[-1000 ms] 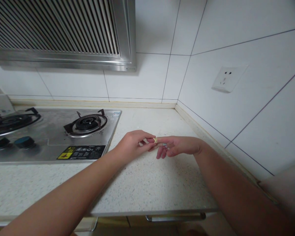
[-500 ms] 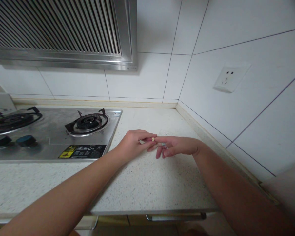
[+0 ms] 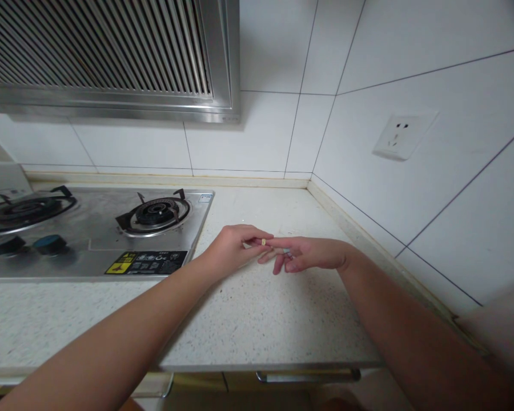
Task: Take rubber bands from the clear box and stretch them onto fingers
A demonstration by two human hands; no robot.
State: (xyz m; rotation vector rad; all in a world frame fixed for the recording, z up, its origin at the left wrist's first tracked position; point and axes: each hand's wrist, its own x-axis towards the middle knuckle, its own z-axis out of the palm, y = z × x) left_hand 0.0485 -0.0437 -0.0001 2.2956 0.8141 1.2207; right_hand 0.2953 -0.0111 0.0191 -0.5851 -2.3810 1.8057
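Above the speckled countertop [image 3: 274,331], my left hand [image 3: 233,246] is closed in a pinch, thumb and forefinger on a small yellow ring [image 3: 264,242]. The ring is at the tip of my right hand's outstretched forefinger; whether it still encircles the fingertip is hard to see. My right hand [image 3: 310,253] reaches in from the right with its fingers apart and the lower ones loosely bent. A pale blue ring-like band [image 3: 286,250] shows on another finger of that hand, partly hidden.
To the left is a steel gas hob [image 3: 81,240] with black burners and knobs. A range hood [image 3: 223,108] hangs above it. White tiled walls meet behind the counter, with a power socket [image 3: 405,136] on the right one. Drawer handles [image 3: 308,377] run below the front edge.
The yellow ring has shifted slightly left between my left fingertips. Both hands otherwise stay in nearly the same place, and the view has moved a little.
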